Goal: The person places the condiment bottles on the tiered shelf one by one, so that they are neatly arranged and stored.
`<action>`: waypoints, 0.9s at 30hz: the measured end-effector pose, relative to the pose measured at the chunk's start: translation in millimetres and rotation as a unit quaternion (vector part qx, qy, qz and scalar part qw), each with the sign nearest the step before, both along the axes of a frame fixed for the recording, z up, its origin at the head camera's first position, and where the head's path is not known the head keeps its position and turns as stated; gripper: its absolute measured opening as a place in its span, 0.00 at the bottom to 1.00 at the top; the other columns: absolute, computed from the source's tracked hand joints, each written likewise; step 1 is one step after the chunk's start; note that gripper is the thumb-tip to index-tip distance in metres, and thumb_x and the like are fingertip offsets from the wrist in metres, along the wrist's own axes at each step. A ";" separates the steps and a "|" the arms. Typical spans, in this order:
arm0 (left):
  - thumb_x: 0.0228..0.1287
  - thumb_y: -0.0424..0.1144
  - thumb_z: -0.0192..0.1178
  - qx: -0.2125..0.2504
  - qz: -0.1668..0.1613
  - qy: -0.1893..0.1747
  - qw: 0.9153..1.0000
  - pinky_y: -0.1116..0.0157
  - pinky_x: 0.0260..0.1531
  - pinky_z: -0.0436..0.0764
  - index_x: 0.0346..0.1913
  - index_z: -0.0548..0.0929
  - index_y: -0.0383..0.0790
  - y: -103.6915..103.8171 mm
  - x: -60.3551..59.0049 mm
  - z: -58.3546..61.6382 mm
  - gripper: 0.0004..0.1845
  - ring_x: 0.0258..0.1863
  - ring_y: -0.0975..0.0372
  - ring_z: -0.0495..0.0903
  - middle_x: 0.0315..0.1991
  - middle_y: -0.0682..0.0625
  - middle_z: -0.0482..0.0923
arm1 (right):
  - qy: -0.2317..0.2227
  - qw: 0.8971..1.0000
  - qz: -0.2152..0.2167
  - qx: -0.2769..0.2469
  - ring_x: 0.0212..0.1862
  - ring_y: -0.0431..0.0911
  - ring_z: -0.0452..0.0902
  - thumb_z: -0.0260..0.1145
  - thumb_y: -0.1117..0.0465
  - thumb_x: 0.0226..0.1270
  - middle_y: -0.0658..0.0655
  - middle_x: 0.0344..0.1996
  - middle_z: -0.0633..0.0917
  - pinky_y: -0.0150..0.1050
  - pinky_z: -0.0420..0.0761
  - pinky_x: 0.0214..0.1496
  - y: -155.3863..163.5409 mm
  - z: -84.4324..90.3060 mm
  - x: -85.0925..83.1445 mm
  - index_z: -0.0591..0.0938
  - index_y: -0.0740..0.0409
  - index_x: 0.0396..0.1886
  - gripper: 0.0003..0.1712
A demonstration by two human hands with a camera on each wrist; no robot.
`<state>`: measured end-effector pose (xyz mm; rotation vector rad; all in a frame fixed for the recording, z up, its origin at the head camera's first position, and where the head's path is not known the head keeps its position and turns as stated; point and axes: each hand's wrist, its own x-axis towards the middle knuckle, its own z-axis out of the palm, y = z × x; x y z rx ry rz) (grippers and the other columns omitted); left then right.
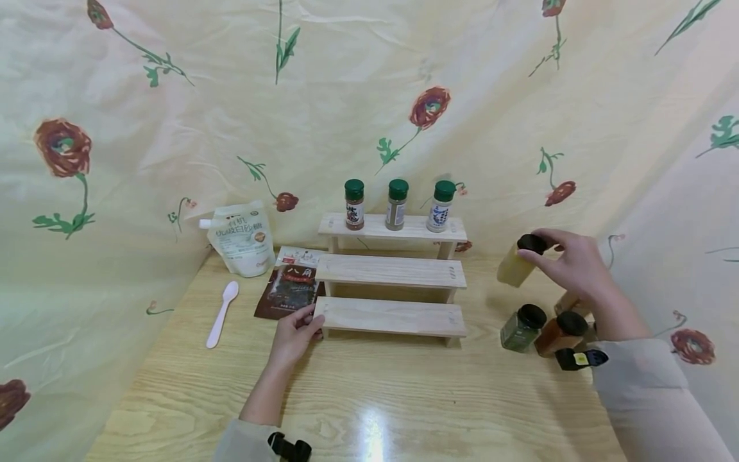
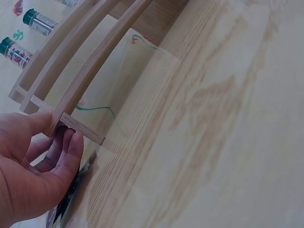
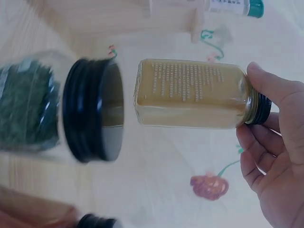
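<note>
Okay, right hand (image 1: 577, 266) has the pale yellow spice jar (image 1: 516, 264) up off the table, fingers curled round its black screw lid, glass body tilted down-left. It hangs right of the stepped wooden rack (image 1: 392, 277), above the other jars. In the wrist view the jar (image 3: 190, 93) is square-shouldered glass, fine yellowish powder inside, small print on the side.

Left hand (image 1: 296, 333) is at the rack's near-left corner; thumb on top of the lowest step, fingers (image 2: 71, 152) tucked under the edge, so it's gripping the plain unfinished wood.

Below the lifted jar, on the table's right: a green-herb jar (image 1: 521, 327) w/ black lid and an orange-brown spice jar (image 1: 559, 332), touching side by side.

Top step carries three green-capped shakers (image 1: 396, 205) in a row. Left of the rack: dark flat packet (image 1: 287, 292), white spouted pouch (image 1: 240, 239), white plastic spoon (image 1: 222, 313). Tabletop (image 1: 369, 398) is light wood grain, glossy near the front.
</note>
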<state>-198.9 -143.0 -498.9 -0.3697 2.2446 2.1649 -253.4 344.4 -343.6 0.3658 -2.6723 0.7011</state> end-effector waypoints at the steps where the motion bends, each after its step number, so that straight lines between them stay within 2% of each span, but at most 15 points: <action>1: 0.69 0.32 0.66 0.000 0.000 0.001 1.000 0.63 0.39 0.90 0.66 0.78 0.30 -0.2 0.0 -0.1 0.24 0.34 0.63 0.81 0.41 0.43 0.73 | 0.002 1.000 0.000 0.000 0.49 0.63 0.76 0.74 0.50 0.66 0.69 0.50 0.84 0.36 0.73 0.34 -2.6 1.4 0.2 0.82 0.64 0.59 0.28; 5: 0.69 0.32 0.66 -0.001 0.000 0.005 1.000 0.63 0.39 0.90 0.65 0.78 0.29 -0.7 0.7 -1.6 0.24 0.34 0.63 0.81 0.41 0.43 0.73 | 0.024 1.000 -0.001 -0.001 0.47 0.61 0.77 0.75 0.52 0.64 0.67 0.47 0.86 0.34 0.72 0.34 -12.7 5.7 1.2 0.83 0.63 0.56 0.26; 12: 0.69 0.33 0.66 -0.008 -0.004 0.004 1.000 0.63 0.39 0.90 0.65 0.77 0.28 -1.5 4.0 -6.9 0.25 0.34 0.62 0.83 0.41 0.43 0.74 | 0.071 0.997 0.030 0.004 0.42 0.57 0.79 0.77 0.57 0.62 0.64 0.42 0.87 0.31 0.71 0.33 -26.9 7.7 2.8 0.85 0.64 0.53 0.23; 20: 0.68 0.32 0.66 0.007 -0.006 0.021 1.000 0.64 0.38 0.90 0.65 0.76 0.26 -1.6 1.5 -4.3 0.25 0.33 0.63 0.83 0.41 0.42 0.77 | 0.067 0.997 0.043 -0.007 0.42 0.54 0.78 0.77 0.56 0.63 0.63 0.41 0.87 0.28 0.68 0.30 -43.7 12.2 2.0 0.84 0.62 0.55 0.24; 27: 0.68 0.31 0.66 0.005 -0.008 0.016 1.000 0.65 0.38 0.90 0.65 0.76 0.27 -1.9 -0.6 -1.8 0.25 0.34 0.63 0.83 0.42 0.42 0.77 | 0.073 0.995 0.062 -0.016 0.42 0.55 0.78 0.78 0.57 0.61 0.63 0.41 0.87 0.35 0.70 0.34 -62.5 15.6 -1.8 0.85 0.62 0.54 0.24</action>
